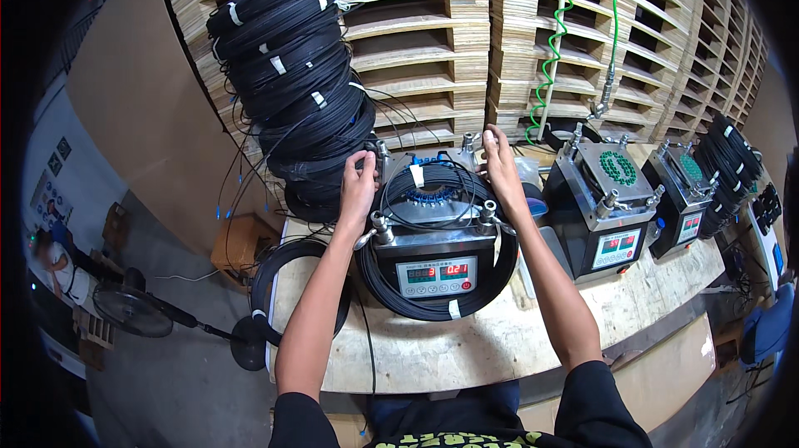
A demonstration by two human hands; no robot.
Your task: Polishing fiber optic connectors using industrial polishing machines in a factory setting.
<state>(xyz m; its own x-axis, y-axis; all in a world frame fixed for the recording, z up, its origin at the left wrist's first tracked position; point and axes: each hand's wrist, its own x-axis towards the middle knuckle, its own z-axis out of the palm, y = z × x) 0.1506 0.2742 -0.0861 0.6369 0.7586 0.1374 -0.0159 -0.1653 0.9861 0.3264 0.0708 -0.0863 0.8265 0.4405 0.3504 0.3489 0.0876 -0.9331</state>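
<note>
The left hand (pixel 358 188) curls, the right hand (pixel 501 168) extends, grips unclear; between them, looped black cable (pixel 384 292) drapes a boxy metal machine (pixel 437 248).

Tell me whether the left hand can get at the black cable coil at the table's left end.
Probably yes: the left hand looks near enough, and the black cable coil has its left side uncovered; only the left forearm passes in front of its right part.
</note>
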